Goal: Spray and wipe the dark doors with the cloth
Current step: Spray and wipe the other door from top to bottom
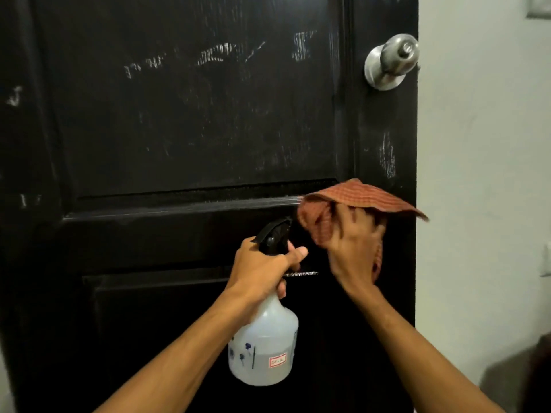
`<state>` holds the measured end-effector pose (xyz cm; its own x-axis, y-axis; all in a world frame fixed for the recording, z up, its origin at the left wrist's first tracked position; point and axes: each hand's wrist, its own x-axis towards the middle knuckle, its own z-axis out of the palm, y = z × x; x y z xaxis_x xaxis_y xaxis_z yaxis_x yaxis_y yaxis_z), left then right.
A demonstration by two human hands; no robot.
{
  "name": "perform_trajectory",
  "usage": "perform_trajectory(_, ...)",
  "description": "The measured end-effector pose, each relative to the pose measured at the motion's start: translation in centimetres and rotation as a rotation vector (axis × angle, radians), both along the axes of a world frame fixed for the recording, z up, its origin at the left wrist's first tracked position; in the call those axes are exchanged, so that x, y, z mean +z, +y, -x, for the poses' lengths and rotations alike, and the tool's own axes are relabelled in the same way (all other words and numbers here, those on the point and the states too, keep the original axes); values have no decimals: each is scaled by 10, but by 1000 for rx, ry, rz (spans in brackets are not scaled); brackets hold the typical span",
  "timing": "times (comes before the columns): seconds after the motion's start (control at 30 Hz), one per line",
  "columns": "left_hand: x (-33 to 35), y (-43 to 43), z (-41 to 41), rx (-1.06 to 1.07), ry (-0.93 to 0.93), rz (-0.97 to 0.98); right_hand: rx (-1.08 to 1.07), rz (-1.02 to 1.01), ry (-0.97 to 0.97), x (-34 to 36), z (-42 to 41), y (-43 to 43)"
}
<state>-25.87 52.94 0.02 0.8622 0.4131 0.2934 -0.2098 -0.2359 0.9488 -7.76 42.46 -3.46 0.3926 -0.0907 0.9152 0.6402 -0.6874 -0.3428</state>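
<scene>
The left hand [262,269] grips the neck of the spray bottle [264,338], fingers curled round it below the black nozzle. Just beside it, the right hand [353,251] bunches the reddish cloth [354,198] against the dark door [190,114]. The door knob [390,62] sits well above the right hand.

Two bare forearms, no sleeves, left grip [262,269], right grip [354,248]
</scene>
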Motion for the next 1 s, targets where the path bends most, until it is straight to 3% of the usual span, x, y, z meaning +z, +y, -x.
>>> perform_trajectory(0.07,12,-7,-4,-24,-8,-38,-42,-267,156,5,-19,-24)
perform_trajectory(0.13,24,-10,-11,-18,-32,-32,-53,-284,186,16,-22,-19)
perform_trajectory(0.27,34,-19,-22,24,-52,1,104,208,-71,14,9,7)
perform_trajectory(0.33,35,-23,-23,27,-31,27,189,351,-93,13,12,-9)
perform_trajectory(0.4,39,-24,-23,7,5,34,191,162,-4,22,-2,-35)
perform_trajectory(0.47,44,-20,-23,-2,14,23,64,-123,122,39,-17,-50)
perform_trajectory(0.5,46,-18,-23,-2,8,18,-5,-171,149,52,-22,-50)
perform_trajectory(0.67,59,-22,-29,-27,-7,-11,20,172,-106,124,-31,-56)
perform_trajectory(0.73,62,-20,-32,-23,-18,-14,11,63,-106,124,-37,-65)
perform_trajectory(0.83,63,-16,-29,-22,-14,16,-49,-263,84,105,-33,-59)
perform_trajectory(0.9,65,-5,-24,19,-28,39,-28,-106,31,98,-18,-30)
perform_trajectory(1.0,66,14,-18,76,-44,55,67,400,-235,79,-2,4)
